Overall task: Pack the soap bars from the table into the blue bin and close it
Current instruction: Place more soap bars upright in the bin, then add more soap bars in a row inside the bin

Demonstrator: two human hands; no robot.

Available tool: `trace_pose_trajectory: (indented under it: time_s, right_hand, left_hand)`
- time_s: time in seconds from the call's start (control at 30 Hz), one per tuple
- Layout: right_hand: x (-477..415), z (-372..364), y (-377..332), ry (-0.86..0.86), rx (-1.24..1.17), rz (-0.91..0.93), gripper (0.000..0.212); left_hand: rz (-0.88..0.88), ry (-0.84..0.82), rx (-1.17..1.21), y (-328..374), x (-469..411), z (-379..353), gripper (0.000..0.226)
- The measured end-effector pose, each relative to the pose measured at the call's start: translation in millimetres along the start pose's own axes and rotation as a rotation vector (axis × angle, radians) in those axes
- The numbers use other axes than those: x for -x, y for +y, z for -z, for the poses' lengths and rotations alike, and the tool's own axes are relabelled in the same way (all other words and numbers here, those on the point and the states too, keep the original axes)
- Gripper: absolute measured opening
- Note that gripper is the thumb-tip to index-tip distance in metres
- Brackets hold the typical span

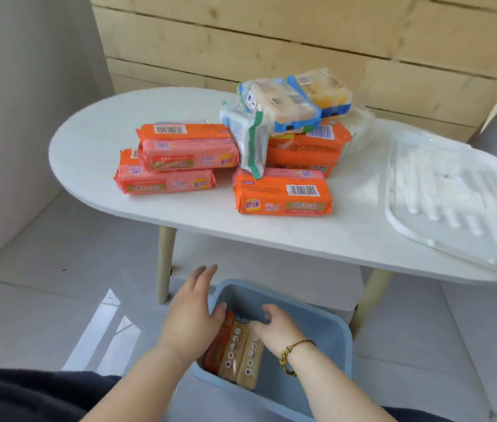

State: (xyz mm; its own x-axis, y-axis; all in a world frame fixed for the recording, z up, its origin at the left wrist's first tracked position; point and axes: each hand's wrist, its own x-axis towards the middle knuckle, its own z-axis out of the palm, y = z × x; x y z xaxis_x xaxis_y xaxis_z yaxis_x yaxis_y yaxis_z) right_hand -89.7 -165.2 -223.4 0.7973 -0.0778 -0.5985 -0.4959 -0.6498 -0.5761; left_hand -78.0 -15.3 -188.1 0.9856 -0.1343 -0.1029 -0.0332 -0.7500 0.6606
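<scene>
The blue bin (pixel 329 336) stands on the floor in front of the white table (pixel 98 166). Three wrapped soap bars stand on edge inside it along its left wall: one orange (pixel 217 345) and two beige (pixel 235 351). My left hand (pixel 194 315) rests flat over the bin's left rim, fingers spread. My right hand (pixel 274 325) reaches into the bin, its fingers curled on the top end of the right beige bar (pixel 252 363). On the table lies a pile of orange soap packs (pixel 282 193), with blue-wrapped and green-striped packs (pixel 280 102) stacked on top.
A translucent white lid (pixel 454 190) lies on the right end of the table, overhanging its edge. Pale table legs (pixel 165 260) stand just behind the bin. A wooden plank wall is behind the table. Grey floor tiles spread to the left.
</scene>
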Motion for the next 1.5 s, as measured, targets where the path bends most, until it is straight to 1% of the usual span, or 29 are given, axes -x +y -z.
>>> trace_pose_trajectory:
  time_s: [0.13, 0.2, 0.27, 0.33, 0.37, 0.43, 0.5, 0.57, 0.7, 0.77, 0.83, 0.93, 1.0, 1.07, 1.17, 1.23, 1.4, 1.5]
  right_hand:
    - [63.2, 45.1, -34.3, 0.049, 0.116, 0.235, 0.048]
    - [95.1, 73.5, -50.4, 0.111, 0.100, 0.364, 0.034]
    - [121.2, 104.4, -68.8, 0.223, 0.039, 0.451, 0.014]
    - [132.6, 132.7, -90.7, 0.380, -0.011, 0.517, 0.013]
    - [133.0, 144.8, -103.0, 0.457, -0.015, 0.543, 0.012]
    - [124.7, 163.6, -130.1, 0.584, 0.025, 0.553, 0.027]
    - [108.7, 176.7, -156.2, 0.664, 0.089, 0.542, 0.041]
    - [88.9, 184.5, -178.8, 0.707, 0.165, 0.515, 0.054]
    - [51.8, 190.1, -211.1, 0.699, 0.269, 0.365, 0.067]
    - [37.3, 190.7, -218.8, 0.681, 0.188, 0.289, 0.074]
    - [24.4, 188.8, -224.3, 0.653, 0.124, 0.199, 0.086]
    - [10.4, 188.1, -230.9, 0.623, 0.132, 0.080, 0.100]
    - [5.9, 189.0, -233.3, 0.620, 0.157, 0.054, 0.098]
    - [3.7, 189.4, -231.8, 0.640, 0.180, 0.063, 0.090]
    - [4.9, 187.3, -223.2, 0.692, 0.160, 0.118, 0.080]
    - [12.5, 185.8, -217.5, 0.730, 0.123, 0.168, 0.080]
    - [51.1, 186.8, -205.3, 0.832, -0.061, 0.294, 0.080]
    - [81.9, 180.8, -184.2, 0.768, -0.202, 0.414, 0.080]
  left_hand:
    - [-0.298, 0.253, 0.042, 46.1, 15.2, 35.4, 0.047]
    - [-0.423, 0.394, -0.002, 64.9, 20.3, 51.9, 0.035]
    - [-0.507, 0.481, -0.079, 76.6, 22.7, 68.4, 0.036]
    - [-0.508, 0.526, -0.218, 76.2, 18.3, 80.0, 0.037]
    - [-0.473, 0.511, -0.270, 73.3, 15.1, 83.9, 0.042]
    - [-0.393, 0.427, -0.297, 64.9, 9.6, 87.8, 0.052]
    - [-0.343, 0.351, -0.286, 57.2, 7.5, 88.4, 0.056]
    - [-0.325, 0.308, -0.289, 49.6, 5.0, 83.9, 0.063]
    - [-0.315, 0.214, -0.378, 36.8, -4.0, 77.5, 0.071]
    - [-0.321, 0.199, -0.404, 34.9, -6.8, 76.0, 0.073]
    - [-0.326, 0.199, -0.406, 32.8, -7.8, 74.6, 0.074]
    - [-0.324, 0.209, -0.378, 29.6, -9.0, 73.8, 0.076]
    - [-0.335, 0.209, -0.377, 28.0, -8.9, 73.3, 0.077]
    - [-0.342, 0.210, -0.390, 27.1, -9.3, 73.4, 0.077]
    - [-0.353, 0.200, -0.432, 26.1, -11.2, 75.1, 0.075]
    - [-0.359, 0.191, -0.446, 26.6, -10.5, 75.5, 0.075]
    - [-0.365, 0.208, -0.435, 24.7, -2.7, 74.7, 0.072]
    - [-0.352, 0.197, -0.415, 23.0, 8.2, 70.4, 0.070]
